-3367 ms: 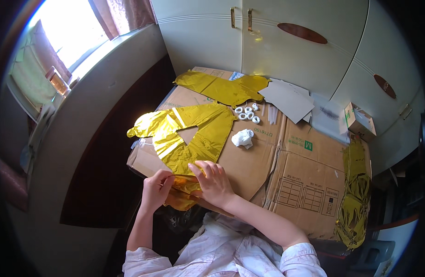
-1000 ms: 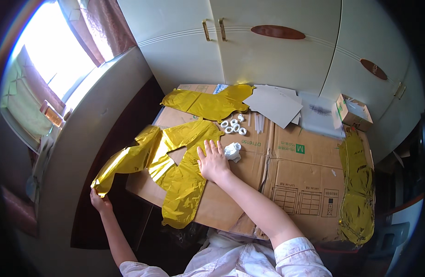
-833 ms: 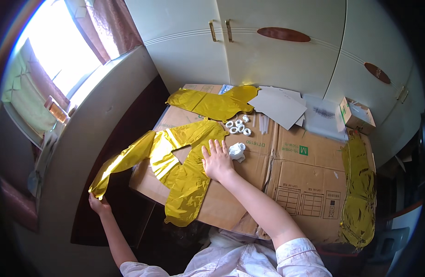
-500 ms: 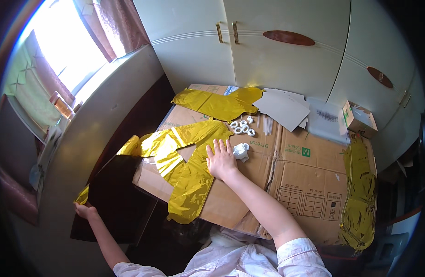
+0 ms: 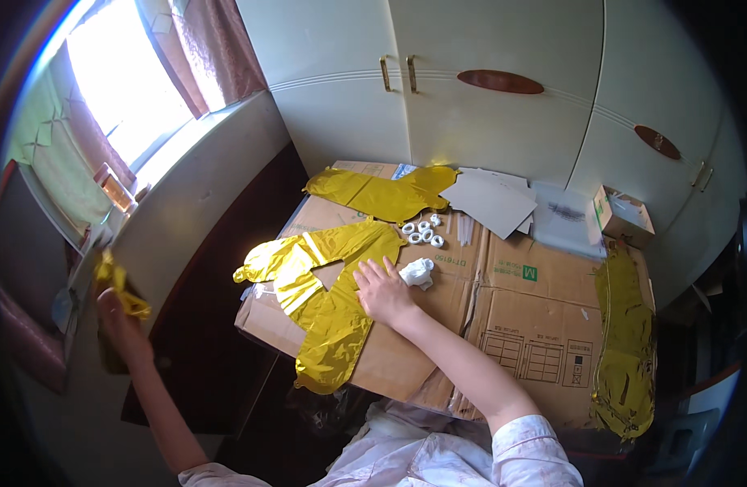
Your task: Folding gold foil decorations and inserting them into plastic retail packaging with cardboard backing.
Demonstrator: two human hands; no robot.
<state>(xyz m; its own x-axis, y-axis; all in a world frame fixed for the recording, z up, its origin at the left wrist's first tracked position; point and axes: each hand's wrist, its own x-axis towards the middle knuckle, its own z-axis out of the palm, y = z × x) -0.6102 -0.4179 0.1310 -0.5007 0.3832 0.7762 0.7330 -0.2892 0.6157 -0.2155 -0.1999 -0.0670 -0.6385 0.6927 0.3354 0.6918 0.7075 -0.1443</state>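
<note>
A flat gold foil balloon (image 5: 333, 325) with an angular outline and a small opening in its middle lies on the cardboard. My right hand (image 5: 383, 294) rests palm down on its right part, fingers stretched out. Off to the left, beyond the table edge, my left hand (image 5: 123, 329) is raised and closed on a strip of gold foil (image 5: 120, 280), smeared by motion; part of the strip hangs darkly behind the hand. A crumpled white wad (image 5: 418, 273) sits just right of my right fingertips. Another flat gold foil balloon (image 5: 382, 195) lies farther back.
Flattened cardboard (image 5: 438, 365) covers the table. Several white ribbon rolls (image 5: 422, 235), white sticks (image 5: 465, 230) and grey card sheets (image 5: 491, 201) lie toward the back. A small open box (image 5: 623, 215) stands at the right corner, above a long gold foil balloon (image 5: 625, 341). Cabinets rise behind.
My left hand has moved up and leftward, carrying the gold foil strip away from the balloon on the table. My right hand stays pressed on that balloon.
</note>
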